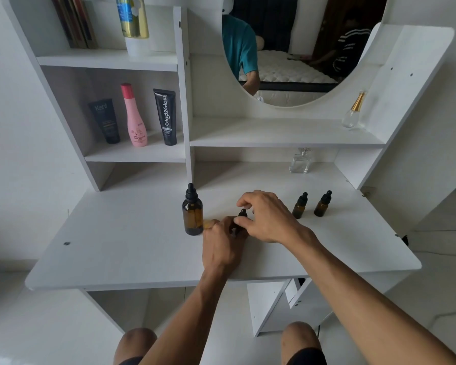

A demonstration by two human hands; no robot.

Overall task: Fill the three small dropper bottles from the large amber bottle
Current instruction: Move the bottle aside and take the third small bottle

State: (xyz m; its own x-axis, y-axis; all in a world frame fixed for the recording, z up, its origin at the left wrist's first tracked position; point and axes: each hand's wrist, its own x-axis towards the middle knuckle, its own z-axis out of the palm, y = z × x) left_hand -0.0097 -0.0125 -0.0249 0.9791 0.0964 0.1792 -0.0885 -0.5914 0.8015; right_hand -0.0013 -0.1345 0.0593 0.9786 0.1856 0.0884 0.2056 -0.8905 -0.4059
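Observation:
The large amber bottle [192,216] stands upright on the white desk [132,248] with its black dropper cap on. Just right of it, my left hand [223,245] grips a small dropper bottle [242,214]; only its black top shows between my hands. My right hand [265,216] pinches that bottle's cap from the right. Two more small amber dropper bottles [300,206] [322,204] stand capped to the right, apart from my hands.
A clear glass perfume bottle [300,162] stands at the back of the desk. Another with a gold neck [353,111] sits on the shelf under the round mirror [300,48]. Cosmetic tubes and a pink bottle [134,117] fill the left shelves.

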